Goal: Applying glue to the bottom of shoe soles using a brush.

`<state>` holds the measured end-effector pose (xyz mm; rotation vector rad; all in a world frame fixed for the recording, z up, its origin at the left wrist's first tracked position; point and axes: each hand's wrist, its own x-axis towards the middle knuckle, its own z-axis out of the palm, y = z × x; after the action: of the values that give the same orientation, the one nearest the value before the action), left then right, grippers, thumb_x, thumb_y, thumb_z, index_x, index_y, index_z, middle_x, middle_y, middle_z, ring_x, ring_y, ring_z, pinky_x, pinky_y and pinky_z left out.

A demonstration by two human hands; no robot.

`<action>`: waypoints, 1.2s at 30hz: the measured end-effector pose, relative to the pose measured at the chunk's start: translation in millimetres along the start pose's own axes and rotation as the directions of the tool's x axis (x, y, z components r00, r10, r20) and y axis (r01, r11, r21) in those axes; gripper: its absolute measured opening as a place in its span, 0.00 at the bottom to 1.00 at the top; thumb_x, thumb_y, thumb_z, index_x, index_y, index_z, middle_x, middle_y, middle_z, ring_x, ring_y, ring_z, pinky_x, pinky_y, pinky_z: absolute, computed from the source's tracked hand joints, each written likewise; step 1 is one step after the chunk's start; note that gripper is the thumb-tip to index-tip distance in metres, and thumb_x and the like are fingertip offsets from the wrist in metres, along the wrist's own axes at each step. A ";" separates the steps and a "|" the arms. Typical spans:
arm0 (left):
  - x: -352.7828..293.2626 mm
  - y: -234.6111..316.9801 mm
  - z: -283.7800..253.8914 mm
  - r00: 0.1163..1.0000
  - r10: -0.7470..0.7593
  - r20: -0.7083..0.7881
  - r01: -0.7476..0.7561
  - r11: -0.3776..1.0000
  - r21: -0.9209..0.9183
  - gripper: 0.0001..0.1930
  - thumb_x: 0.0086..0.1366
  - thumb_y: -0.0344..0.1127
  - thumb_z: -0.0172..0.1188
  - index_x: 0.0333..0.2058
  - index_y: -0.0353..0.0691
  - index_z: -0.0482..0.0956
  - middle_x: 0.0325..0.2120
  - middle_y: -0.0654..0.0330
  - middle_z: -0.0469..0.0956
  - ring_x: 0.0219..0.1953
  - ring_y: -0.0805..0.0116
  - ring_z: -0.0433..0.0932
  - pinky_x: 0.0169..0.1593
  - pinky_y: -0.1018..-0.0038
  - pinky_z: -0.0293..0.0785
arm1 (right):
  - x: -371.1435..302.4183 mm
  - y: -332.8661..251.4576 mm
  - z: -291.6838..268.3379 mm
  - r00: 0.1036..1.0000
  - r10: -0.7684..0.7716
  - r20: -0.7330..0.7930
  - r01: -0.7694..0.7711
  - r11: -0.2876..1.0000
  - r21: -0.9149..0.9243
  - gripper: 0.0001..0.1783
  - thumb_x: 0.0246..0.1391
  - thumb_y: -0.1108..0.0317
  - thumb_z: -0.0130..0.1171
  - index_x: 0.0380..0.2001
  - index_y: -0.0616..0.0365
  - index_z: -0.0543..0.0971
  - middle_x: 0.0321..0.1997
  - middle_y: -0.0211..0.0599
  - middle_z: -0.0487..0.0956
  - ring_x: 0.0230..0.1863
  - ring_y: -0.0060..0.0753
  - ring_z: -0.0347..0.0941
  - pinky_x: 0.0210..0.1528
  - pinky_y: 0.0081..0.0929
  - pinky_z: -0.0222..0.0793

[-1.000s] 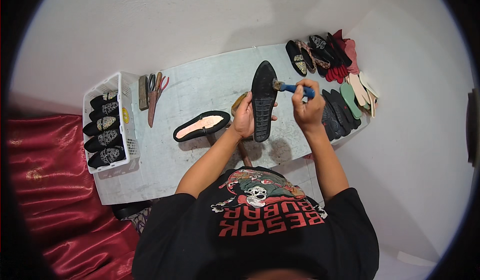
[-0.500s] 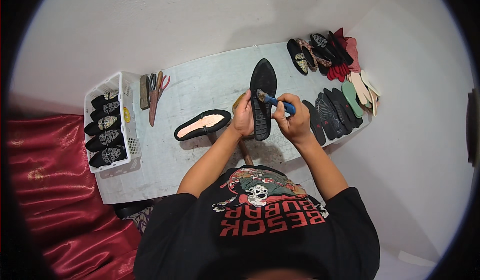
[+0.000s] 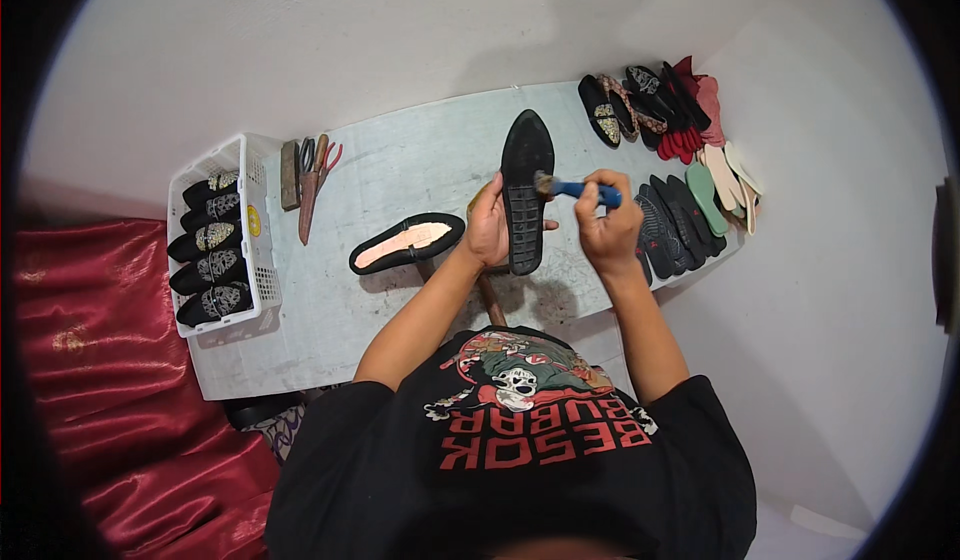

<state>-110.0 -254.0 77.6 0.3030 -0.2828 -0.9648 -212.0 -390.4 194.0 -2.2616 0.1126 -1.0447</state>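
Note:
My left hand is wrapped round a long black shoe sole, its pointed toe away from me. The upward face shows rows of square hollows toward the heel end. In the fist of my right hand is a blue-handled brush. Its stained bristles are at the sole's right edge; whether they touch it I cannot tell. To the left of my left hand lies a black shoe with a strap and a pale pink inside. A yellowish thing behind my left hand is mostly hidden.
A white plastic crate holds several black decorated shoes at the left. Beside it lie a dark block, scissors and red-handled pliers. At the right are more black soles, a green sole and finished shoes.
My right hand has moved right with the brush, taking the bristles from the sole's middle to its right edge. The sole has risen slightly in the picture.

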 end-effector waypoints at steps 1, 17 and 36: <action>-1.0 3.8 8.4 0.999 -0.002 -0.047 0.002 1.000 0.008 0.30 0.79 0.56 0.31 0.63 0.42 0.70 0.56 0.55 0.77 0.60 0.58 0.74 0.59 0.40 0.74 | 3.4 4.2 -4.8 0.999 -0.005 -0.034 0.005 1.000 -0.021 0.07 0.62 0.70 0.59 0.39 0.61 0.75 0.29 0.43 0.80 0.25 0.46 0.80 0.29 0.35 0.74; 2.1 -6.3 2.8 0.996 0.022 -0.083 -0.021 1.000 0.010 0.29 0.79 0.55 0.29 0.66 0.46 0.66 0.58 0.57 0.76 0.61 0.58 0.73 0.59 0.35 0.73 | -18.9 18.9 -8.8 0.989 0.142 0.029 -0.143 0.989 0.045 0.08 0.66 0.71 0.55 0.44 0.63 0.73 0.29 0.42 0.78 0.26 0.37 0.78 0.30 0.32 0.72; -23.7 -30.1 -5.9 0.989 -0.131 -0.070 0.138 0.984 0.110 0.30 0.79 0.52 0.36 0.75 0.60 0.45 0.56 0.60 0.74 0.53 0.62 0.77 0.44 0.56 0.86 | -1.7 17.2 -7.3 1.000 0.020 0.008 -0.019 0.999 -0.051 0.11 0.65 0.68 0.59 0.46 0.64 0.79 0.40 0.48 0.83 0.39 0.44 0.82 0.43 0.36 0.76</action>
<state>-143.4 -249.5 58.5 0.4614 -0.2636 -1.0719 -215.3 -407.2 186.4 -2.3058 0.1594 -1.0329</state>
